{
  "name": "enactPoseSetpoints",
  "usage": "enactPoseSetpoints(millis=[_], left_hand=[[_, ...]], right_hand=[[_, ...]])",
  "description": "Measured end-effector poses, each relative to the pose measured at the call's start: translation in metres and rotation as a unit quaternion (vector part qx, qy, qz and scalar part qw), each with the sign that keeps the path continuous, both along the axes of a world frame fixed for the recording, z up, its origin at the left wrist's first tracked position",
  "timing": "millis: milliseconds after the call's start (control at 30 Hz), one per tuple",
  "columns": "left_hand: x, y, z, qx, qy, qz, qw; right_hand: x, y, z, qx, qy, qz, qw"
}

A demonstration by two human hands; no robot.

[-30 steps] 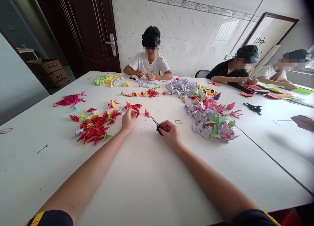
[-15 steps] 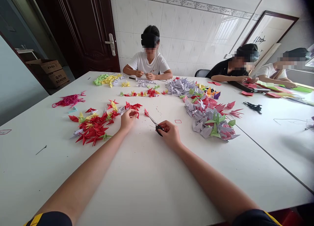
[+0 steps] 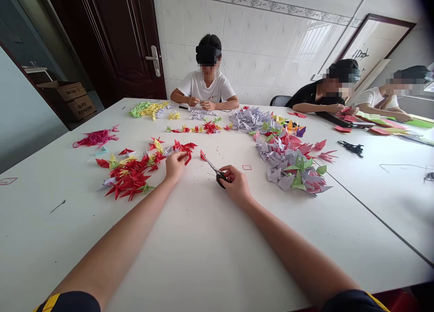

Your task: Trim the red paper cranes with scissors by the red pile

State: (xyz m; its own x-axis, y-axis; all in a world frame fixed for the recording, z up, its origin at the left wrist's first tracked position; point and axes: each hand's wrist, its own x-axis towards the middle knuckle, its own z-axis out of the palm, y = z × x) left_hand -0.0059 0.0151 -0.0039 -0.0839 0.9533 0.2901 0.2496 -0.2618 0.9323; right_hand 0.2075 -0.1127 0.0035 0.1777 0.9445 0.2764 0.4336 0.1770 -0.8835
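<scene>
right grip (image 3: 237, 182) holds scissors (image 3: 214, 169); left grip (image 3: 175, 164) on red cranes (image 3: 185, 148).

Right hand (image 3: 237, 183) grips scissors (image 3: 213, 168); left hand (image 3: 175, 163) seemingly pinches red crane (image 3: 186, 153).

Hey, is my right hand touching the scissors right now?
Touching. The head view shows the right hand with its fingers closed on the black handles of the scissors, with no gap between them.

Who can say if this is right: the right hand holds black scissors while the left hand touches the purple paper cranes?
The left hand touches the red paper cranes, not purple ones; the right hand does hold black scissors. The head view shows it.
</scene>
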Motion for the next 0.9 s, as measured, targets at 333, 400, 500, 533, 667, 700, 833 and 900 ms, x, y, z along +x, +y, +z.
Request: enactPoseSetpoints(millis=[333,400,500,533,667,700,833,900], left_hand=[[0.0004,-0.0015,0.0012,0.006,0.024,0.003,1.0],[0.0007,-0.0006,0.0001,0.008,0.03,0.0,1.0],[0.0011,-0.0006,-0.0003,0.011,0.045,-0.007,0.999],[0.0013,-0.001,0.0001,0.013,0.049,-0.01,0.999],[0.0017,-0.003,0.0028,0.019,0.049,-0.029,0.998],[0.0018,-0.0033,0.0033,0.021,0.045,-0.035,0.998],[0.0014,-0.0041,0.0042,0.027,0.032,-0.054,0.998],[0.0011,-0.0047,0.0043,0.024,0.027,-0.066,0.997]], right_hand=[[-0.0019,0.002,-0.0025,-0.002,0.034,0.0,0.999],[-0.0019,0.0018,-0.0023,-0.006,0.038,-0.001,0.999],[-0.0024,0.0003,-0.0015,-0.012,0.05,0.004,0.999],[-0.0027,-0.0003,-0.0012,-0.014,0.054,0.006,0.998],[-0.0039,-0.0013,-0.0009,-0.011,0.059,0.013,0.998],[-0.0041,-0.0013,-0.001,-0.009,0.058,0.013,0.998],[-0.0045,-0.0014,-0.0006,-0.008,0.057,0.015,0.998],[-0.0046,-0.0017,-0.0001,-0.007,0.056,0.016,0.998]])
